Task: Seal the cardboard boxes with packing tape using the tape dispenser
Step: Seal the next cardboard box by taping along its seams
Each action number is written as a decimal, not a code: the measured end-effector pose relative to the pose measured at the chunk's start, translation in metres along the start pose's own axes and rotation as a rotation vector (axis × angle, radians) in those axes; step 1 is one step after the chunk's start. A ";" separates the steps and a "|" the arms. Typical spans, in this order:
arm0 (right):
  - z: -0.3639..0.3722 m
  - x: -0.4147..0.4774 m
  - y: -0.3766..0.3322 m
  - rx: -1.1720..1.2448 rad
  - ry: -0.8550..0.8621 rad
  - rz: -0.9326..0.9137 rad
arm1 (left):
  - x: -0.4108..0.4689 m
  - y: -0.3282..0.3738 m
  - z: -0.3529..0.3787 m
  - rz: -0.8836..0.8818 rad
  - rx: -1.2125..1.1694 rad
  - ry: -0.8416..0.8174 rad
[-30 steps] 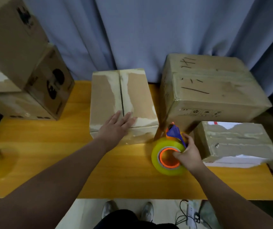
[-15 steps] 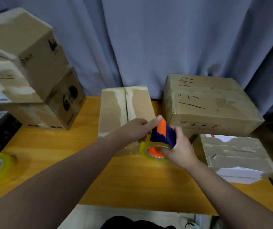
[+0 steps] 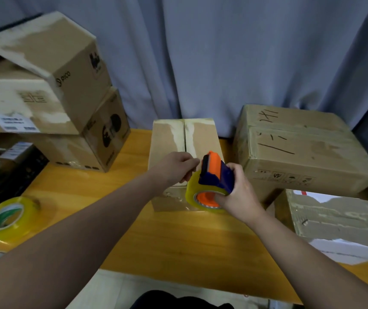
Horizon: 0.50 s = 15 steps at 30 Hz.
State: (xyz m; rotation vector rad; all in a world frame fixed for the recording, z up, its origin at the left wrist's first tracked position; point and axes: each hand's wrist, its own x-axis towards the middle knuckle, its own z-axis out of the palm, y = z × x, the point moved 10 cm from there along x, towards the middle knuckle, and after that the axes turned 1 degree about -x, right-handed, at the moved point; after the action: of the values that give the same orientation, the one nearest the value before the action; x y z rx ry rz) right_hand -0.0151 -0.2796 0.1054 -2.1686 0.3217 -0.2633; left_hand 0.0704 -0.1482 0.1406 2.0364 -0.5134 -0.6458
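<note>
The left hand [image 3: 174, 169] hovers over the near end of the brown cardboard box [image 3: 167, 139]. Its fingers are pinched narrow at the mouth of the orange-and-blue tape dispenser [image 3: 214, 172], apparently on its tape end (the clear film is too faint to see). The box's seam runs straight away from there. The right hand [image 3: 237, 194] grips the dispenser, fingers curled around it.

The right hand [image 3: 238, 194] has lifted the orange-and-blue plastic tape dispenser [image 3: 214, 172] off the yellow wooden table [image 3: 178, 239]. The left hand [image 3: 174, 168] has left the small brown cardboard box [image 3: 167, 141] and now pinches at the dispenser's front.

glossy tape roll [image 3: 203, 195] (wood table [image 3: 178, 237])
</note>
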 end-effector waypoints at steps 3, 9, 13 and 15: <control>0.010 0.003 -0.006 -0.112 -0.095 -0.042 | 0.004 0.000 -0.015 0.045 0.196 0.066; 0.023 0.006 -0.033 -0.436 -0.222 -0.244 | 0.002 -0.007 -0.025 0.156 0.281 0.089; 0.036 0.003 -0.052 -0.663 -0.265 -0.345 | -0.001 -0.032 -0.040 0.137 0.235 0.125; 0.041 0.005 -0.064 -0.760 -0.273 -0.395 | -0.003 -0.043 -0.046 0.124 0.260 0.141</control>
State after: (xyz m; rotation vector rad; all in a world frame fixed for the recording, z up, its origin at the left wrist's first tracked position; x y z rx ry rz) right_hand 0.0106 -0.2136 0.1349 -2.9737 -0.2106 -0.0551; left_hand 0.1010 -0.0955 0.1254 2.2526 -0.6626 -0.3725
